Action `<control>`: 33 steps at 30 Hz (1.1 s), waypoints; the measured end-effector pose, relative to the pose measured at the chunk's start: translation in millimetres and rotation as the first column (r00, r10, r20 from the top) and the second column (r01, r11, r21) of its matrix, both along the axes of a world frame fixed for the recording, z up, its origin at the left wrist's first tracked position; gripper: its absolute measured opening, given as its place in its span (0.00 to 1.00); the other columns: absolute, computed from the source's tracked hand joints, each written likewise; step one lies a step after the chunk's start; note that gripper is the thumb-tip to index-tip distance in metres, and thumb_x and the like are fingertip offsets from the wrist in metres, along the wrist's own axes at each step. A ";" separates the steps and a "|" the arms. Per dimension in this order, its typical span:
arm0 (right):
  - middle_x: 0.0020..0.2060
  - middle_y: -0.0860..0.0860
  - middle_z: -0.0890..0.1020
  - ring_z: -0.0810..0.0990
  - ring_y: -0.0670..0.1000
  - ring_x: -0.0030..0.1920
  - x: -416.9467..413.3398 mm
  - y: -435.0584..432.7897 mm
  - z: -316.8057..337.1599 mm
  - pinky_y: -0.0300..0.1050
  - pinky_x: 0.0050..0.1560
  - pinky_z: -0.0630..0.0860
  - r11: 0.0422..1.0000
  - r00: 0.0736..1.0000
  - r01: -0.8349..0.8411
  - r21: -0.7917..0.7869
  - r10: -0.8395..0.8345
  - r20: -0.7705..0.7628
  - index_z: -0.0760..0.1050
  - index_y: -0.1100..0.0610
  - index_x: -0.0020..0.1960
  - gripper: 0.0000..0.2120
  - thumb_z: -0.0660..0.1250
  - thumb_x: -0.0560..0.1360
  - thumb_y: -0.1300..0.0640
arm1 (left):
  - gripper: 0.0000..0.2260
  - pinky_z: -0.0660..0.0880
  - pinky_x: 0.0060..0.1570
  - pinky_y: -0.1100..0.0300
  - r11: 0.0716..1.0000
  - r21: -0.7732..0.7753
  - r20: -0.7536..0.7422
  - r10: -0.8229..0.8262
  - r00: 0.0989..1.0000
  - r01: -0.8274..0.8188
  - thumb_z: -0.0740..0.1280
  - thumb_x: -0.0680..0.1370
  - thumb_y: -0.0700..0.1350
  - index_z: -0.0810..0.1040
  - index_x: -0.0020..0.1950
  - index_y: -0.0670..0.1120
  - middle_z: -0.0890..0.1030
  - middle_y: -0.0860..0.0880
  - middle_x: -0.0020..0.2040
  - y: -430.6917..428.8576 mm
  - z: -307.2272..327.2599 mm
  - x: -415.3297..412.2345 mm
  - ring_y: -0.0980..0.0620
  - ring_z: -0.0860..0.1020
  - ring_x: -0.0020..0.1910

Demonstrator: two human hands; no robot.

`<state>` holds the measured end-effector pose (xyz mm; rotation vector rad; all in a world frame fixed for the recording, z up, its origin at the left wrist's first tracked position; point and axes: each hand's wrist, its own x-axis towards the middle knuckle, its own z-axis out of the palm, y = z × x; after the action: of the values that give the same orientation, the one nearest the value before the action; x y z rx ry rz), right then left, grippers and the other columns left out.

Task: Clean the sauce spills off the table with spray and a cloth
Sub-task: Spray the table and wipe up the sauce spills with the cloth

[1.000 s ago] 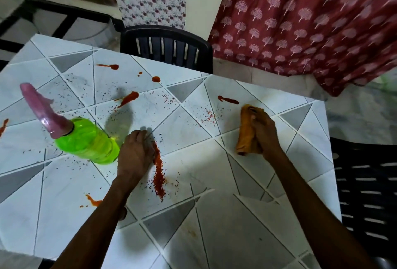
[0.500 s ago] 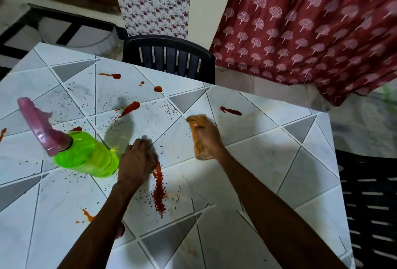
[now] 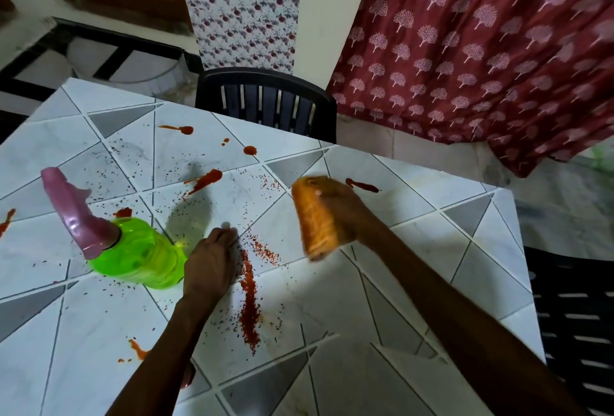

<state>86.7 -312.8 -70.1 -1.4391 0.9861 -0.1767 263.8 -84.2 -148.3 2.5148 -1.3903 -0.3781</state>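
Right hand gripping the orange cloth, blurry, near the middle of the white table, by a red spill, left hand loose, holding nothing, resting on the table beside the green spray bottle

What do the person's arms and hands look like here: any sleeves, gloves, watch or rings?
Both arms are bare: no sleeve shows on the left forearm or the right forearm up to the bottom edge of the picture. The left hand wears no glove, ring or wristband. The right hand is gloveless too, but motion blur would hide any small ring.
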 end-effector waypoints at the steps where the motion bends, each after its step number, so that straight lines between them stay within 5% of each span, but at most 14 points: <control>1: 0.59 0.54 0.80 0.79 0.59 0.59 -1.2 -19.6 7.6 0.61 0.63 0.77 0.998 0.998 0.062 -0.020 -0.062 0.003 0.75 0.53 0.67 0.17 0.67 0.78 0.59 | 0.20 0.80 0.40 0.50 1.000 0.004 0.010 0.001 1.000 -0.001 0.68 0.74 0.38 0.77 0.66 0.45 0.79 0.45 0.59 -0.8 0.5 -0.2 0.38 0.81 0.46; 8: 0.65 0.52 0.78 0.78 0.55 0.63 31.2 -131.9 5.0 0.54 0.67 0.76 0.941 0.961 0.101 -0.322 -0.176 -0.214 0.69 0.53 0.75 0.25 0.64 0.79 0.51 | 0.17 0.78 0.35 0.54 0.994 0.106 0.107 0.022 0.994 -0.034 0.66 0.77 0.42 0.76 0.66 0.45 0.80 0.48 0.54 -8.1 7.0 -3.6 0.44 0.81 0.42; 12: 0.60 0.56 0.81 0.78 0.56 0.56 66.2 -121.1 -24.4 0.49 0.60 0.74 0.959 0.944 0.023 -0.281 -0.114 -0.310 0.74 0.56 0.69 0.19 0.64 0.80 0.52 | 0.19 0.78 0.38 0.53 0.993 0.104 0.110 0.035 0.993 -0.047 0.64 0.77 0.43 0.75 0.69 0.46 0.79 0.48 0.58 -6.5 3.0 -8.5 0.45 0.80 0.45; 17: 0.62 0.55 0.82 0.79 0.58 0.63 103.3 -61.7 -48.9 0.59 0.69 0.71 0.953 0.961 -0.175 -0.249 0.111 -0.252 0.79 0.55 0.64 0.15 0.65 0.79 0.52 | 0.26 0.79 0.44 0.54 0.991 0.109 0.094 0.063 0.994 -0.074 0.65 0.77 0.42 0.67 0.76 0.47 0.76 0.49 0.64 -4.2 -0.3 -11.7 0.46 0.79 0.52; 21: 0.61 0.58 0.81 0.82 0.59 0.58 101.4 7.6 -45.0 0.59 0.63 0.78 0.884 0.893 -0.418 -0.210 0.357 -0.274 0.74 0.56 0.70 0.24 0.67 0.78 0.47 | 0.26 0.78 0.45 0.55 0.996 0.075 0.060 0.051 0.997 -0.055 0.68 0.74 0.41 0.71 0.73 0.48 0.77 0.50 0.64 -2.1 -1.3 -6.2 0.47 0.81 0.49; 26: 0.56 0.59 0.83 0.82 0.56 0.54 63.4 51.0 -41.2 0.57 0.61 0.79 0.783 0.758 -0.620 -0.049 0.581 -0.298 0.74 0.55 0.69 0.17 0.64 0.82 0.53 | 0.21 0.81 0.46 0.55 0.997 -0.057 -0.064 0.054 0.997 -0.057 0.66 0.74 0.37 0.78 0.66 0.47 0.80 0.49 0.62 4.2 -6.5 -3.2 0.44 0.83 0.47; 28: 0.57 0.58 0.82 0.81 0.57 0.56 49.8 47.2 -35.0 0.58 0.64 0.77 0.761 0.733 -0.648 0.003 0.626 -0.266 0.76 0.56 0.66 0.16 0.65 0.80 0.52 | 0.21 0.81 0.48 0.54 0.997 -0.054 -0.063 0.055 0.997 -0.059 0.66 0.73 0.36 0.78 0.67 0.46 0.79 0.48 0.63 3.6 -4.7 -4.6 0.43 0.83 0.48; 33: 0.62 0.57 0.78 0.79 0.58 0.59 34.5 1.2 7.6 0.57 0.61 0.78 0.862 0.850 -0.507 -0.007 0.499 -0.170 0.69 0.56 0.72 0.23 0.66 0.79 0.51 | 0.22 0.80 0.49 0.53 0.997 -0.028 -0.028 0.074 0.997 -0.074 0.58 0.75 0.38 0.76 0.69 0.44 0.77 0.46 0.67 2.7 -3.0 -8.7 0.42 0.82 0.50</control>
<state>121.2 -311.5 -62.5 -1.7324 0.7021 0.3108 255.1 -81.5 -151.4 2.5197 -1.2795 -0.3730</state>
